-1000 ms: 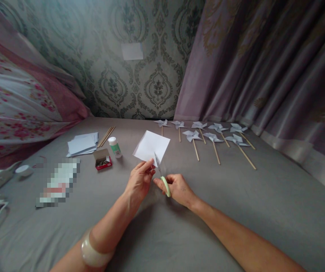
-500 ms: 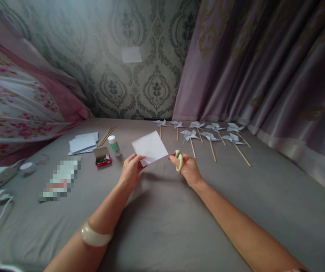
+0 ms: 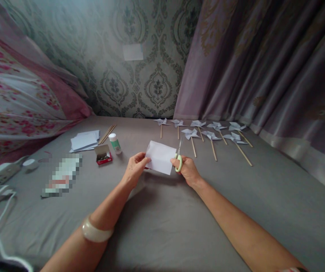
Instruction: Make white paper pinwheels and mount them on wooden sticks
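L hand (image 3: 135,168) pinches sheet (image 3: 161,156); R hand (image 3: 189,170) grips scissors (image 3: 180,165) by sheet's edge; 8 pinwheels (image 3: 191,133) made; paper stack (image 3: 84,141), sticks (image 3: 107,135) unused.

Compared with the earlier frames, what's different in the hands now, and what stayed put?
The scissors have left the white sheet's near edge and moved right, in the right hand. The sheet has turned and come nearer the person; the right thumb now meets its right edge. The left hand still holds it.

Unchanged: pinwheels, bottle, red box.
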Motion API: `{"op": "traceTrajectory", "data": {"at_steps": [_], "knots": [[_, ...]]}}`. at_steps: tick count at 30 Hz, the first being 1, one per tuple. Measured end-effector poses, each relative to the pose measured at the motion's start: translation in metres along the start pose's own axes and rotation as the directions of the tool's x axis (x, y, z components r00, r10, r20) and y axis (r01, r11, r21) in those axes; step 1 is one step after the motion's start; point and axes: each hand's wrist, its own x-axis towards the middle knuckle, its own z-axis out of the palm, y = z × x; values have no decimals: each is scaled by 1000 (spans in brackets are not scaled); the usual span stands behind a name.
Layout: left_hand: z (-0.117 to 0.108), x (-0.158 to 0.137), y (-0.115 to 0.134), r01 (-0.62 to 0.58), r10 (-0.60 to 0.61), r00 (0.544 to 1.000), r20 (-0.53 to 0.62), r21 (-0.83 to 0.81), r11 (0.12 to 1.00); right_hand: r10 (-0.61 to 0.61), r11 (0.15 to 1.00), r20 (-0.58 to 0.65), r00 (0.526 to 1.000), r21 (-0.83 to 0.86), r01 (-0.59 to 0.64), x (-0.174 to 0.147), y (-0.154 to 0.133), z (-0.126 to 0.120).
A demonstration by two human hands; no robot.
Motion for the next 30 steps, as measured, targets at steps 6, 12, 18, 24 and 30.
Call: {"op": "traceTrajectory", "data": {"at_steps": [6,12,18,24,30], "knots": [[-3,3,-2,19,-20,999,-44,-21,1000,-4,1000,-33,999,8,4,-2,-2,5],[2,2,-1,131,-126,991,35,-231,964,-59,995,-111,992,79,68,-4,-4,11],[20,-12,-5,237,-223,971,84,-275,932,-162,982,-202,966,68,178,-5,-2,17],[31,-24,-8,246,-223,968,115,-272,930,-182,981,-224,957,29,194,-7,0,21],[29,-23,-10,181,-165,983,81,-274,945,-198,980,-217,956,-29,196,-8,1,18]]}}
